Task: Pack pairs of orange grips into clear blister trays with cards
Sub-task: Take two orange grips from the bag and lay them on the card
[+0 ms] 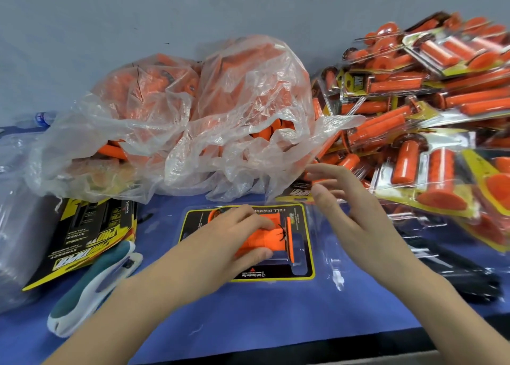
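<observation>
Low at frame centre, on the blue surface (270,317): one pack mid-way. Gripping the orange grips (269,239) with the left hand (242,235), fingers curled over and thumb under, seemingly pressing them into the clear blister tray (339,257) atop its card (194,222). Hovering just right of that with the right hand (347,207), fingers spread and loose, holding nothing. Judged roughly: seating under way, closing not yet done. Plenty finished already, heaped as packed trays (430,108) across the right of the frame; plenty left too, loose in the plastic bag (220,111) at upper centre, with spare cards (82,235) stacked lower left. Readable upside down on the card: "FULL DIAMO…"; on the spare cards: "PRO TAPER", "SYNERGY". Finer print too blurred.
</observation>
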{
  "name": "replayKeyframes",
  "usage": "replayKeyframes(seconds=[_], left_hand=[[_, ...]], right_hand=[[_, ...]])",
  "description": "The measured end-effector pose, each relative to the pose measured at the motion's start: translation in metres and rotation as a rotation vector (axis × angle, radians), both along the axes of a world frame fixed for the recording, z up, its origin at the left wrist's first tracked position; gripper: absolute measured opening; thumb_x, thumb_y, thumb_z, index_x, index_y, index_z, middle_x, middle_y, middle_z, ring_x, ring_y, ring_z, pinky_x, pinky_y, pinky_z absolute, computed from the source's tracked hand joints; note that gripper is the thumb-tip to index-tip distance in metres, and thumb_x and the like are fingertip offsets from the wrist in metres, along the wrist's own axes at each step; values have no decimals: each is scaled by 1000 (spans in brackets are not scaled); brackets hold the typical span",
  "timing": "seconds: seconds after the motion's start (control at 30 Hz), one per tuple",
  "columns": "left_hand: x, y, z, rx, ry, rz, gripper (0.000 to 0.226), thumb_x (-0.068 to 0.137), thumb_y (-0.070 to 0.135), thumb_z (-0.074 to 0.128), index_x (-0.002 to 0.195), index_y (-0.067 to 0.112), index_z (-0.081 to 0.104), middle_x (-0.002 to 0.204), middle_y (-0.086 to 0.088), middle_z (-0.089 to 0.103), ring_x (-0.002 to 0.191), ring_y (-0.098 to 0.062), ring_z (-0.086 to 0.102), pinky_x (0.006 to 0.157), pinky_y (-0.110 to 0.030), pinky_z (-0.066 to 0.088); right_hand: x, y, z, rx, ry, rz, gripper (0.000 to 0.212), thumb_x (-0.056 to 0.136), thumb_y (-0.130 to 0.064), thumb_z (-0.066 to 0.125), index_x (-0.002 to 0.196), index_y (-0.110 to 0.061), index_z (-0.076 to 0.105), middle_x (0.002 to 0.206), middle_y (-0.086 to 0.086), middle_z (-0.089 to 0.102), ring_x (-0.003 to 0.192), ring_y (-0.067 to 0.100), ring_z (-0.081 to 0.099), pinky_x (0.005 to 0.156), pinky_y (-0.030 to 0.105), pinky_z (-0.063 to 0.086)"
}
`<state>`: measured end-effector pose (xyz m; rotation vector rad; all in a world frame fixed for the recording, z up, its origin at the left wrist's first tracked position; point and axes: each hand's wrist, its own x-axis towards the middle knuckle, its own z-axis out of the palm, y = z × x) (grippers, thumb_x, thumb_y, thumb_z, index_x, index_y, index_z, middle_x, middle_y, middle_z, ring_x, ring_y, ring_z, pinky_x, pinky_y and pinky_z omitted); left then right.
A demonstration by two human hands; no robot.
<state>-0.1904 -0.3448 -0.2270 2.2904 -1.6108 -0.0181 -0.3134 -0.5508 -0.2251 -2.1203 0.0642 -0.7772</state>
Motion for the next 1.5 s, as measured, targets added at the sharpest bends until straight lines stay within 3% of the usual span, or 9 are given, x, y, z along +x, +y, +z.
replayKeyframes(seconds=[0.27, 0.47, 0.8, 0.9, 1.03, 1.1, 1.3, 1.4, 1.5], left_hand=[[-9, -9, -15, -11, -226, -16, 41, 93, 55, 42, 120, 29, 59, 112, 11, 59, 101, -7, 45, 89, -21, 34], [-7, -14, -19, 20, -210, -12, 43, 94, 55, 43, 124, 29, 59, 116, 9, 59, 106, -13, 54, 92, -30, 47], [-3, -18, -27, 61, -196, -10, 45, 96, 54, 47, 134, 31, 53, 126, 11, 52, 116, -12, 47, 102, -29, 38], [-3, -17, -29, 34, -192, -7, 45, 96, 54, 45, 132, 30, 55, 123, 11, 53, 114, -12, 49, 100, -29, 40], [-4, -18, -29, 17, -171, -7, 50, 95, 60, 37, 131, 30, 54, 123, 13, 52, 115, -9, 46, 101, -26, 38], [-3, -18, -28, 14, -168, -2, 51, 95, 62, 35, 132, 32, 53, 125, 14, 51, 116, -7, 44, 102, -24, 35], [9, -5, -9, -99, -118, 111, 51, 97, 63, 31, 126, 32, 58, 115, 17, 54, 109, -5, 48, 95, -24, 38], [24, 16, -6, -170, -53, 254, 43, 95, 56, 39, 124, 32, 59, 108, 21, 52, 106, -2, 48, 93, -27, 42], [34, 38, -11, -211, 4, 393, 29, 97, 46, 47, 118, 31, 61, 105, 15, 56, 107, -7, 53, 90, -31, 44]], right_hand=[[-1, -1, -4, -54, -14, -78, 28, 99, -41, 43, 126, -35, 51, 121, -19, 57, 116, 0, 53, 91, 11, 41], [-1, 3, -3, -57, -13, -89, 26, 100, -32, 47, 125, -37, 51, 120, -20, 57, 114, -2, 52, 89, 8, 40], [-4, 3, -2, -158, 3, -117, 25, 100, -26, 47, 123, -31, 56, 117, -19, 54, 112, -1, 51, 86, 6, 36], [-5, 4, -3, -261, 15, -131, 24, 100, -24, 47, 120, -26, 60, 117, -14, 53, 110, 2, 52, 90, 10, 36], [-7, 6, -5, -377, 44, -127, 22, 100, -17, 52, 119, -23, 62, 117, -10, 55, 108, 10, 52, 93, 30, 44], [-8, 6, -6, -382, 53, -137, 23, 100, -19, 51, 120, -24, 62, 118, -11, 55, 109, 10, 52, 93, 31, 43], [-21, 27, -13, -90, -38, -201, 19, 98, -19, 51, 106, -34, 59, 100, -18, 61, 96, 6, 57, 74, 11, 40], [-32, 50, -23, 209, -54, -193, 15, 98, -30, 49, 94, -40, 59, 88, -11, 66, 81, 9, 59, 62, 16, 41], [-47, 70, -42, 472, -49, -202, 19, 97, -25, 50, 90, -38, 61, 79, -1, 67, 67, 11, 58, 68, 30, 45]])
